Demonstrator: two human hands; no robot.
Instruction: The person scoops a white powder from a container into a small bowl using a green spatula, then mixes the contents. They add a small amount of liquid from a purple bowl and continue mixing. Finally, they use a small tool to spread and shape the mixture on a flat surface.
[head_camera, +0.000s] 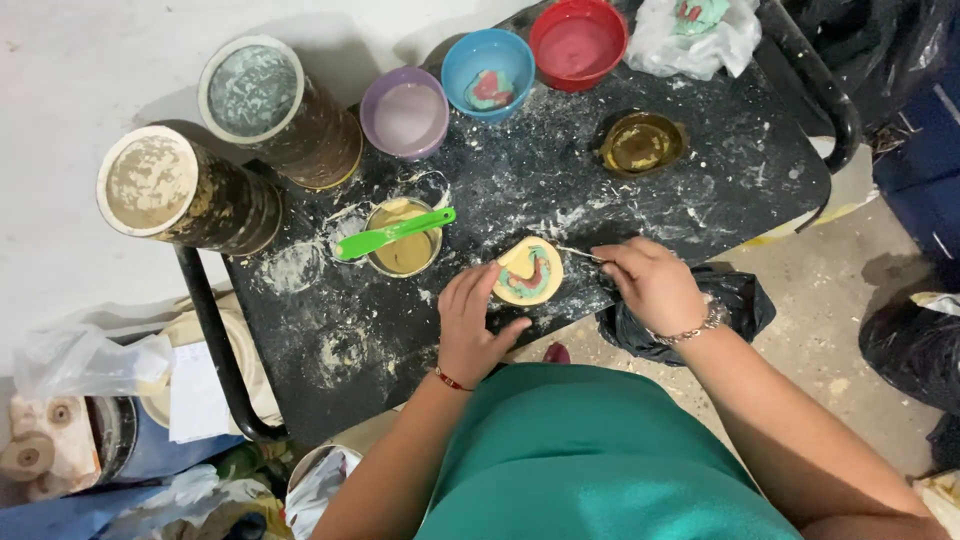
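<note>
A small round yellowish mould (528, 271) with a teal and red arch-shaped piece set in it lies on the black, powder-dusted table (700, 190). My left hand (470, 322) cups the mould's left and near edge. My right hand (650, 283) pinches a thin metal tool (578, 253) whose tip reaches the mould's upper right edge. Both wrists wear bracelets.
A cup of tan paste with a green spatula (393, 233) across it stands left of the mould. Purple (404, 112), blue (487, 60) and red (577, 42) bowls line the far edge, beside two tall tins (250, 92). A small amber dish (641, 143) sits far right.
</note>
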